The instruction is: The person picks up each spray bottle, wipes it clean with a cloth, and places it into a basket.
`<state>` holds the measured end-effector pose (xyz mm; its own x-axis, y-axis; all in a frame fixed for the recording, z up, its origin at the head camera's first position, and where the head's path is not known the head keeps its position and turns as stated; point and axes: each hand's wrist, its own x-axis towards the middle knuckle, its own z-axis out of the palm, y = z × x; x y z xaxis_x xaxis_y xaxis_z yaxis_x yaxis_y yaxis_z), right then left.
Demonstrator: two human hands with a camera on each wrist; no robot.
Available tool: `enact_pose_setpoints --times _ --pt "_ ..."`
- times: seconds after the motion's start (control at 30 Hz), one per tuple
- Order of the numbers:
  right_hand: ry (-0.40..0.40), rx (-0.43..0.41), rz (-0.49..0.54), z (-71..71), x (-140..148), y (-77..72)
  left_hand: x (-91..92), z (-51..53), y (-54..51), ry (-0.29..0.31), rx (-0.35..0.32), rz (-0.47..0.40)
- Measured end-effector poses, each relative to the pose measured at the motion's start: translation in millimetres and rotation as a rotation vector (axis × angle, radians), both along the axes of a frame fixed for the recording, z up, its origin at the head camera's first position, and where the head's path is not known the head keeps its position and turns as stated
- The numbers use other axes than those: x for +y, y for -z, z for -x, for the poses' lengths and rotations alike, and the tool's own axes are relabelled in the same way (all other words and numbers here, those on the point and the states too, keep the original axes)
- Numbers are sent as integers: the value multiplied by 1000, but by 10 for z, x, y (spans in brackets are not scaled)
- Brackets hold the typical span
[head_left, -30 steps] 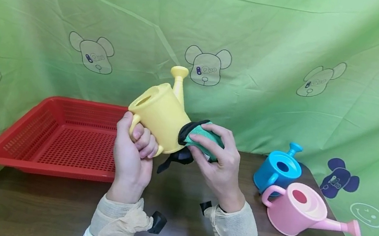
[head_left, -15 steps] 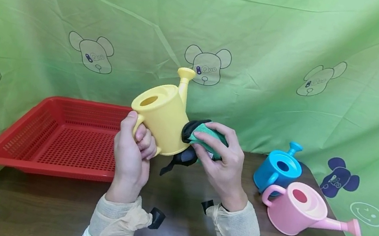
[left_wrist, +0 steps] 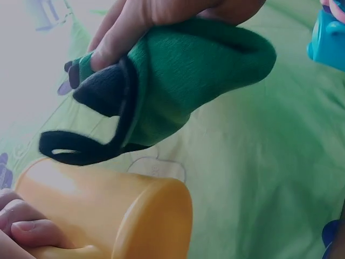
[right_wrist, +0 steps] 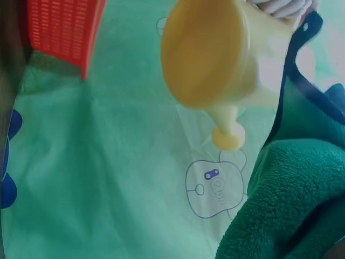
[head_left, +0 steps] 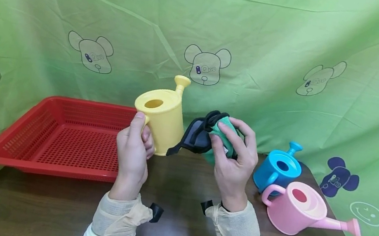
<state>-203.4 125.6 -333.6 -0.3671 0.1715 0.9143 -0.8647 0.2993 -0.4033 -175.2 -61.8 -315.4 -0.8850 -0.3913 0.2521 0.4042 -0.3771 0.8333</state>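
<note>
My left hand [head_left: 133, 150] grips the handle of a yellow watering can [head_left: 166, 131], holding it above the table with its spout pointing up and away. In the left wrist view the can [left_wrist: 161, 216] shows its side and base edge. My right hand [head_left: 236, 163] pinches a bunched green cloth [head_left: 226, 130] with black edging and a dark grey side. A black loop of the cloth hangs toward the can in the head view; whether it touches the can cannot be told. In the right wrist view the cloth [right_wrist: 302, 183] shows a fluffy surface, and the can's base [right_wrist: 202, 54] faces the camera.
A red plastic basket [head_left: 49, 169] stands on the brown table [head_left: 171, 223] at left, partly behind my left hand. At right stand a blue watering can [head_left: 266, 174] and, in front of it, a pink one [head_left: 286, 215]. A green curtain [head_left: 264, 30] hangs behind.
The yellow can has turned more upright and lowered slightly. My right hand has drawn the cloth away from the can's side, up and to the right, and the cloth has loosened somewhat.
</note>
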Motion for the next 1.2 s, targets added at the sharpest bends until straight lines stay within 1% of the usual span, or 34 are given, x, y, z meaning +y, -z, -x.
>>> enact_pose_setpoints --times 0.1,0.17,0.3,0.4,0.6,0.73,0.87,1.03,1.2 --pt "6 -27 23 3 -14 12 60 -4 19 18 18 -8" --pt "-4 -54 -1 13 -22 25 102 -8 30 29 45 -32" --pt "-43 -125 -112 29 -37 42 153 -20 42 36 100 -78" --pt "-58 -176 -205 32 -33 48 157 -30 46 19 127 -87" --pt "-72 -257 -345 10 -17 63 141 -46 41 -5 133 -59" --pt "-50 -252 -394 10 -23 71 148 -50 46 -7 137 -43" --pt "-42 -219 -396 24 -39 76 173 -56 55 -9 152 -29" --pt "-13 -179 -374 35 -58 82 201 -65 67 -22 156 10" --pt "2 -142 -319 42 -63 95 188 -65 73 -23 171 87"
